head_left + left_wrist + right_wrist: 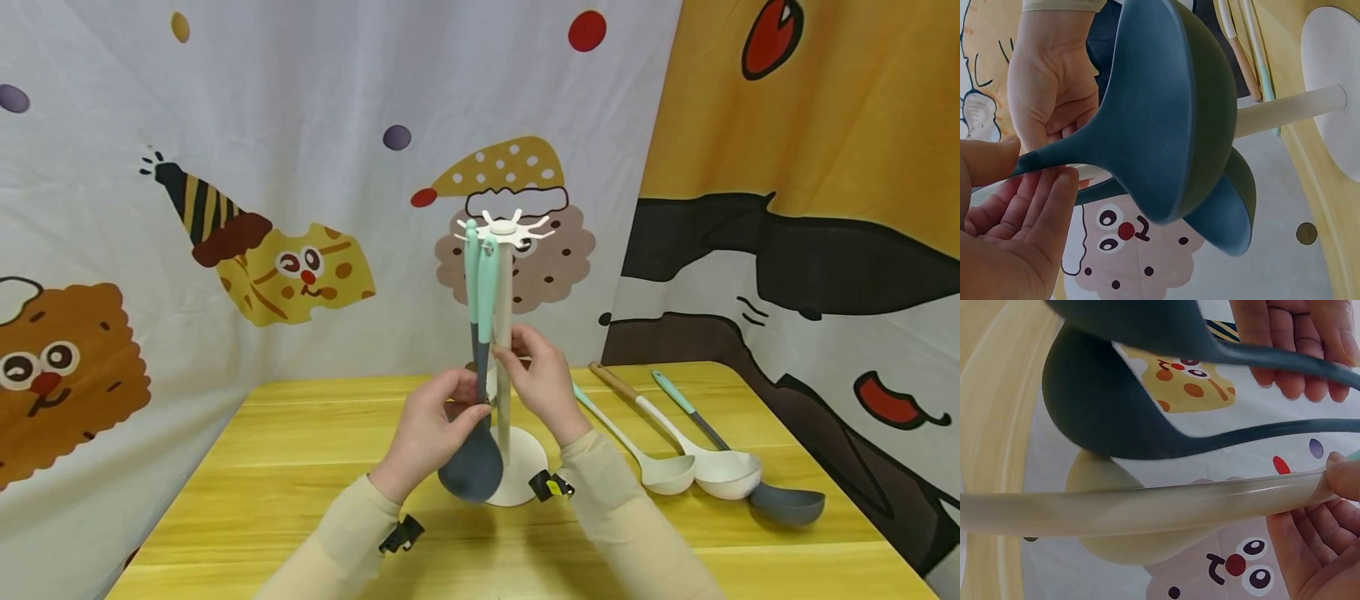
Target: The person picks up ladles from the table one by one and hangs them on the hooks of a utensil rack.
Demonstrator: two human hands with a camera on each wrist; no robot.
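Observation:
A white utensil stand [504, 304], with a round base and a ring of hooks on top, stands upright on the table. Two dark ladles with mint handles hang on its near left side. My left hand [429, 423] pinches the front ladle [471, 471] by its dark shaft, just above the bowl; its handle end is up at the hooks. Behind it hangs the second dark ladle [1116, 406]. My right hand [542, 377] grips the stand's pole [1147, 509] around mid-height, thumb on the near side. A cream ladle bowl [1110, 475] shows partly hidden behind the pole.
Right of the stand, three ladles lie on the wooden table [300, 467]: a cream one [667, 475], a white one with a wooden handle [727, 473], and a dark one with a mint handle [787, 504]. A cartoon-printed curtain [322, 167] hangs behind the table.

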